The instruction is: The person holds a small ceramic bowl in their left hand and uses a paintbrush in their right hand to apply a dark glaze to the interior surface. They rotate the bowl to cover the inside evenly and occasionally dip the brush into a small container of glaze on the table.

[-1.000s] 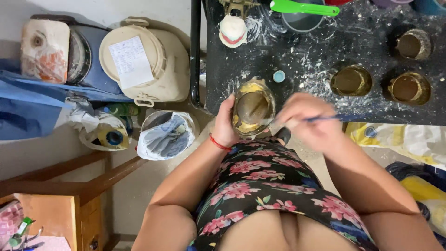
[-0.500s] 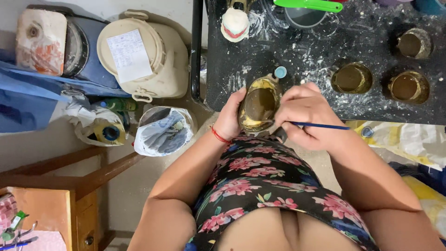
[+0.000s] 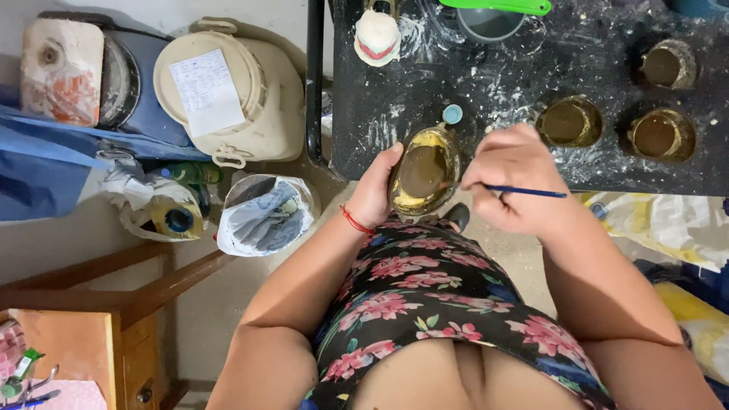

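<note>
Looking down over a black bench (image 3: 425, 91) that is standing speckled with white paint flecks; three more gold-rimmed small pots (image 3: 568, 121) are sitting on it to the right, a green-handled tool (image 3: 493, 6) and a grey cup (image 3: 490, 24) are lying at the far edge, and a small light-blue cap (image 3: 452, 114) is sitting just beyond the held piece. On the floor to the left, a cream lidded bucket (image 3: 235, 106) with a paper sheet on its lid is standing beside a blue bag (image 3: 45, 171), and an open white sack (image 3: 266, 212) is sitting near the bench leg. A wooden stand (image 3: 83, 342) is showing at lower left.

Compared with half a second ago, the right hand is sitting slightly lower and the brush handle is lying more level; the pot is staying at the bench's near edge.

Left hand (image 3: 376, 190): grip is wrapping closed around the side of a gold-painted pot (image 3: 424, 173), holding it tilted with its brown inside facing up, over the bench edge. Right hand (image 3: 516, 178): fingers are pinching a thin blue paintbrush (image 3: 528, 192), with the tip end reaching toward the pot's rim; contact with the rim cannot be told.
</note>
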